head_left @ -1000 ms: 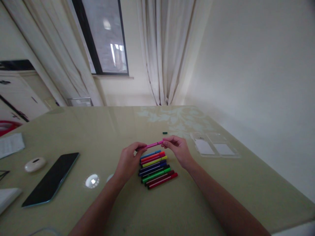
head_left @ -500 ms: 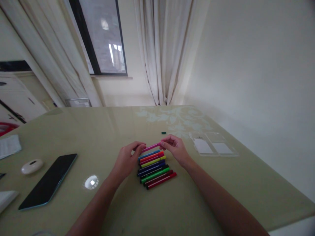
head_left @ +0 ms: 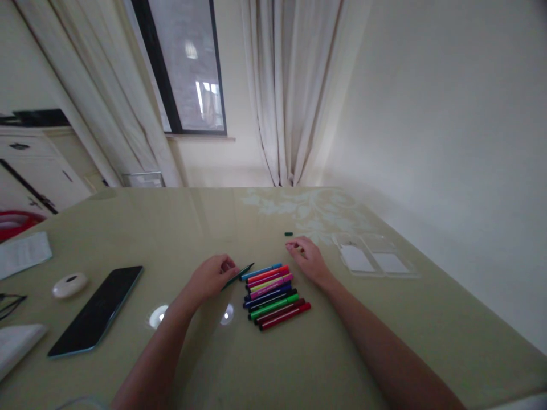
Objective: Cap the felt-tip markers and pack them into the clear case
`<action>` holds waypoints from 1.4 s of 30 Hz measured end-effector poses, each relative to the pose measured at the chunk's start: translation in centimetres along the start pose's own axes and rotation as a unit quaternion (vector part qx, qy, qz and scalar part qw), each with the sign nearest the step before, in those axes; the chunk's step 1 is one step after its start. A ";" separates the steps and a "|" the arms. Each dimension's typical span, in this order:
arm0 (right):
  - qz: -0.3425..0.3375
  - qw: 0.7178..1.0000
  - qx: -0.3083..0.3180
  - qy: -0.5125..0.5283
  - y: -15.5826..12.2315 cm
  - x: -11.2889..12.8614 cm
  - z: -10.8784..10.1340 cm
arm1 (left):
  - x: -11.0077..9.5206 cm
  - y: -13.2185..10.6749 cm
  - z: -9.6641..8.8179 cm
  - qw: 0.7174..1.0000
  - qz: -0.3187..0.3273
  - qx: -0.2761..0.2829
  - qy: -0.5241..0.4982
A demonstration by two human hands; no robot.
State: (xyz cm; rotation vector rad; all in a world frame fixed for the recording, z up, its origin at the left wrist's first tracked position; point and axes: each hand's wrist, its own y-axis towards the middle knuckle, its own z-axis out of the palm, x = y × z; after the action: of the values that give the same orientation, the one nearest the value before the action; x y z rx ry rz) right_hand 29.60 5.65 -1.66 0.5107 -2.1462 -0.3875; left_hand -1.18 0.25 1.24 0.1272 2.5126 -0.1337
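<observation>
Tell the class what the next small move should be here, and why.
Probably, the right hand should pick up the small dark green cap lying just beyond its fingertips. The left hand has its fingers on a dark pen whose narrow tip looks bare, and nothing shows in the right hand, so the cap seems the natural thing to fetch.

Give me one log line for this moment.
left hand: touching dark uncapped pen; right hand: near dark green cap, nothing visibly held; colored pens: side by side
</observation>
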 end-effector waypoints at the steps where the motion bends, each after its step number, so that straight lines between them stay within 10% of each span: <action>1: -0.010 1.000 -0.013 -0.027 0.3 -0.5 0.2 | 0.1 0.0 0.0 1.000 0.002 0.014 -0.010; 14: -0.003 0.979 0.064 -0.194 1.8 -1.2 1.4 | -0.4 0.3 1.7 0.990 0.043 -0.087 0.098; 27: -0.091 0.990 0.017 0.102 0.2 3.0 1.1 | -2.9 -0.1 2.6 0.979 0.110 -0.167 -0.039; 42: -0.107 0.988 0.030 0.104 0.0 4.0 1.1 | -3.3 -0.2 2.5 0.984 0.105 -0.138 -0.045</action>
State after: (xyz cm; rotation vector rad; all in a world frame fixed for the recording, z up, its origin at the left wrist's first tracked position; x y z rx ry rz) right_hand 26.53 3.79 0.43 0.7862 -1.9129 -0.3715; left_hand 2.86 -0.47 1.20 0.2644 2.3828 0.2883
